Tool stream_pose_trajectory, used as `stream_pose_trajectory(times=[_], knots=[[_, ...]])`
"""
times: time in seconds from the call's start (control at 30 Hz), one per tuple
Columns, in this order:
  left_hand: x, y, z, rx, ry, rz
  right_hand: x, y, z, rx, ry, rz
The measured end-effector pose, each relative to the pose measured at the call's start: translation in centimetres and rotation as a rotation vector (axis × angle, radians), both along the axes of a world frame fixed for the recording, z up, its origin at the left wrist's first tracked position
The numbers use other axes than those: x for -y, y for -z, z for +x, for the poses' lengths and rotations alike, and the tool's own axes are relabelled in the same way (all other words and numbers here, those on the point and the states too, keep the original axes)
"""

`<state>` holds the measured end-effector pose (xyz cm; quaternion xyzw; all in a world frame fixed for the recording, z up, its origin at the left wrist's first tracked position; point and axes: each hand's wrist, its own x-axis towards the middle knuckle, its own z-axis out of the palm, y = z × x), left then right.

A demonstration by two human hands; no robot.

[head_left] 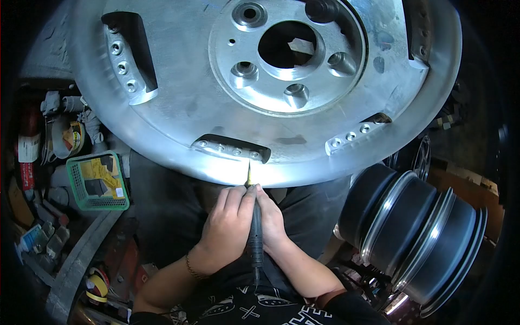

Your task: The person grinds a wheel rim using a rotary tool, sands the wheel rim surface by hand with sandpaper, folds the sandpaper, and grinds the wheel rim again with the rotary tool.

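The step in hand appeared to be fine work with a slim hand tool (255, 235) at the edge of a large metal wheel (179, 70). The wheel filled the upper middle of the frame, its flat face turned to the camera and its curved lip nearest the person. The tool stood almost upright in the lower middle, its narrow tip (249, 169) pointing up at the right end of the slot (233, 149) in the wheel's lower edge. Whether the tip touched the metal could not be told.

Both hands were on the tool: the fingers of the left hand (225, 222) were curled over it from the left, and the right hand (272, 219) grasped it from the other side, its fingers partly hidden. A cord ran from the tool's lower end toward the shirt.

Working on at that slot would seem to call for a firm two-handed grip and small, controlled shifts of the tip along the bright lip, clear of the little round holes inside. A green basket (100, 205) sat at the left of the frame, and dark barrels (401, 225) with shiny rims lay at the lower right.
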<state>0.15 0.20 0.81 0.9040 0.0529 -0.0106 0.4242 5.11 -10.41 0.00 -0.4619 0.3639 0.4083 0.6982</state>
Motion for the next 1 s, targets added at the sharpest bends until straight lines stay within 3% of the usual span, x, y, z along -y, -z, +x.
stream_pose_trajectory(times=[0.2, 0.3, 0.37, 0.43, 0.6, 0.7, 0.83, 1.0], knots=[[-0.5, -0.5, -1.5, 0.089, -0.040, 0.015, 0.0, -0.8, -0.4, 0.087, -0.176, 0.061], [-1.1, -0.4, -3.6, 0.199, -0.028, 0.058, 2.3, 0.6, -1.7, 0.338, -0.533, 0.107], [-1.3, -1.0, -5.3, 0.193, -0.128, 0.062, 2.4, -1.6, -2.0, 0.466, -0.630, 0.179], [-2.0, -1.7, -6.6, 0.219, -0.180, 0.097, 2.4, -3.8, -3.1, 0.845, -0.789, -0.135], [-2.3, -1.6, -9.5, 0.318, -0.368, 0.223, 3.0, -6.3, -6.4, 0.842, -1.010, 0.065], [-2.2, -1.5, -9.9, 0.379, -0.441, 0.267, 2.2, -6.5, -7.4, 0.724, -1.039, 0.099], [-2.5, -0.2, -10.9, 0.329, -0.564, 0.324, 2.5, -6.9, -8.5, 0.774, -0.927, 0.080], [-2.3, -0.4, -11.7, 0.303, -0.600, 0.144, 2.8, -6.2, -9.0, 0.738, -0.792, 0.196]])
